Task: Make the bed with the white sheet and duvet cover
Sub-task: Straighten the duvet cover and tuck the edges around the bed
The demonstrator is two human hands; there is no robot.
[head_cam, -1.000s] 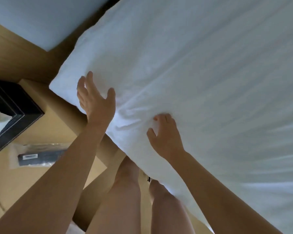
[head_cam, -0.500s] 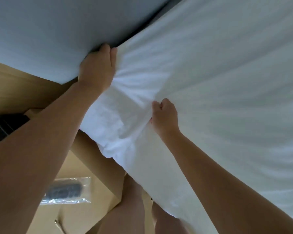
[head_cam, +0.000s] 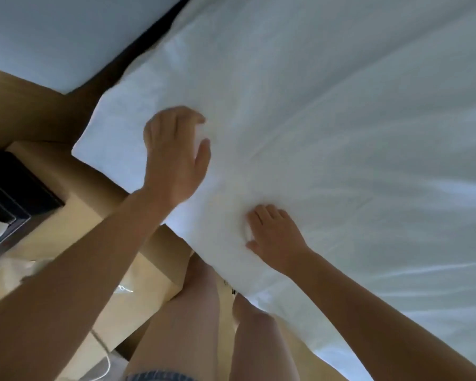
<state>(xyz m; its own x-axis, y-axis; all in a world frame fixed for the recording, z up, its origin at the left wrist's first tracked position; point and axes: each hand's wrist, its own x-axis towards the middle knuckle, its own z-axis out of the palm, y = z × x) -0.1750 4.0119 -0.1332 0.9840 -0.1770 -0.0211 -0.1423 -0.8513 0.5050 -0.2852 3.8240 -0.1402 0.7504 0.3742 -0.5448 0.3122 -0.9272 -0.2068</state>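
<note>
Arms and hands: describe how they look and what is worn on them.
The left arm and right arm are bare, with no sleeve in view. The left hand and right hand show no glove, ring, watch or bracelet, though the left is motion-blurred. A blue denim hem shows at the bottom edge.
</note>
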